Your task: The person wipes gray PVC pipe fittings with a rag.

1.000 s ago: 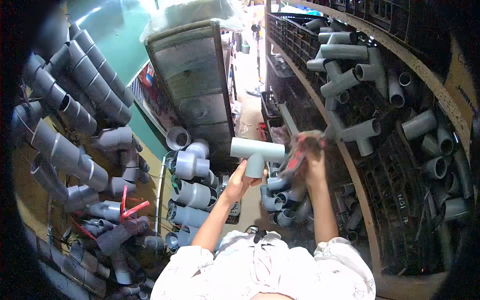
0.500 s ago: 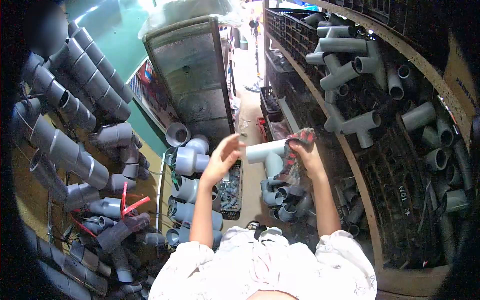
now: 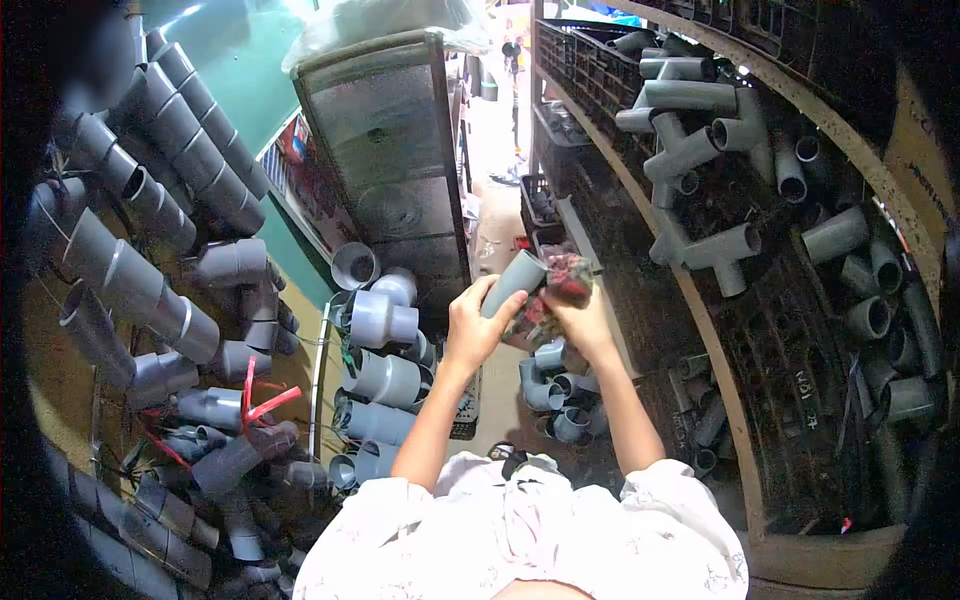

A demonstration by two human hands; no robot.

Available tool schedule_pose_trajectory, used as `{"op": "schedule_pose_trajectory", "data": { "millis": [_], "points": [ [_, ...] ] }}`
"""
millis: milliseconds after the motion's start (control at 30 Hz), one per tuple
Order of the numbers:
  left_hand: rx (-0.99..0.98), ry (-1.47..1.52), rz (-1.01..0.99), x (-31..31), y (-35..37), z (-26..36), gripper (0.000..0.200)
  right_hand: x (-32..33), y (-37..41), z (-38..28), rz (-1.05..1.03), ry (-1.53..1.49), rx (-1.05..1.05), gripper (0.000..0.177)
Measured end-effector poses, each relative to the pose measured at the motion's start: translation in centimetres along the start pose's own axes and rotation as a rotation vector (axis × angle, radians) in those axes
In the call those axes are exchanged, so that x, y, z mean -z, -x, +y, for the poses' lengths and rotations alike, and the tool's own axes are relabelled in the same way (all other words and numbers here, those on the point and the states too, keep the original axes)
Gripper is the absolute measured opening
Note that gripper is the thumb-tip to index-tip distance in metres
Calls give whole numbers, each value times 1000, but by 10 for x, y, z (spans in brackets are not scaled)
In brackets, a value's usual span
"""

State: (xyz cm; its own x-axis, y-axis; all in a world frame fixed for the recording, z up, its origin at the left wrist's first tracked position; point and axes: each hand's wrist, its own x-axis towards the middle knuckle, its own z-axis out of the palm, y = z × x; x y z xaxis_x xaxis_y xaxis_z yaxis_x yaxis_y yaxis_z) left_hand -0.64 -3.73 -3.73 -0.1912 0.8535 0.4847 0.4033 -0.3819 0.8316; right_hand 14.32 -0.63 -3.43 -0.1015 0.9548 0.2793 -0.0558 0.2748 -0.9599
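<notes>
Grey pipe fitting [image 3: 514,282] was held up in front of the chest, tilted, with one open end pointed up and away. Left hand [image 3: 470,332] was closed around its lower end, fingers curled over the barrel and thumb on the near side. A patterned red-and-dark cloth [image 3: 558,290] was pressed against the right side of the grey pipe fitting. It was bunched in the right hand [image 3: 587,325], whose fingers were folded tight on it. Whether the fitting was also gripped under the cloth could not be told.

Just below the fitting, a heap of small grey elbows [image 3: 553,400] was seen on the floor. Below-left of it, wide grey couplings [image 3: 382,345] were stacked. Above-left of it, a tall metal cabinet [image 3: 385,150] was noted. To its right, dark crate shelves [image 3: 600,110] were loaded with grey tees [image 3: 700,150]. Far left of it, strung pipe sockets [image 3: 160,180] were hung in bundles, with red ties [image 3: 258,405] among them.
</notes>
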Motion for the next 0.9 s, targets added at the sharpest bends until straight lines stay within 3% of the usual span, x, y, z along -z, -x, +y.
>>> {"op": "schedule_pose_trajectory", "data": {
  "millis": [67,133,200,267,300,333,367,433,467,533,567,700,800,867,900],
  "points": [
    [-5,-9,51,-1,2,-5,39,-15,13,-5,86,70,164,31],
    [-37,-53,113,-3,4,-9,39,-15,16,-4,9,303,338,31],
    [-125,-97,122,-1,10,0,38,-14,15,-12,18,237,409,38],
    [-183,-100,95,0,16,9,38,-12,10,22,43,-59,13,27],
    [-200,-81,62,0,18,12,38,-4,6,15,-43,142,-407,11],
    [-218,-61,32,0,19,14,38,-5,13,27,-57,427,-431,14],
    [-195,-54,43,1,18,15,38,-8,21,23,-15,385,-135,11],
    [-134,-35,90,-2,15,2,38,-28,29,3,225,83,221,17],
    [-101,-27,111,-3,13,-2,38,-20,30,26,20,-50,88,33],
    [-96,-46,121,-4,6,-7,39,-22,32,13,-14,377,513,43],
    [-88,-9,120,-6,1,-13,39,-28,29,-12,53,509,539,44],
    [-103,-46,176,-9,-26,0,35,-21,-29,6,67,217,442,40],
    [-232,-122,197,-11,-52,4,36,-21,-67,1,102,286,580,37],
    [-45,-38,177,-12,-73,-5,37,-30,-67,-6,112,349,565,39],
    [-40,-56,236,-15,-84,-12,38,-34,-63,-10,93,404,594,39]
  ]
}}
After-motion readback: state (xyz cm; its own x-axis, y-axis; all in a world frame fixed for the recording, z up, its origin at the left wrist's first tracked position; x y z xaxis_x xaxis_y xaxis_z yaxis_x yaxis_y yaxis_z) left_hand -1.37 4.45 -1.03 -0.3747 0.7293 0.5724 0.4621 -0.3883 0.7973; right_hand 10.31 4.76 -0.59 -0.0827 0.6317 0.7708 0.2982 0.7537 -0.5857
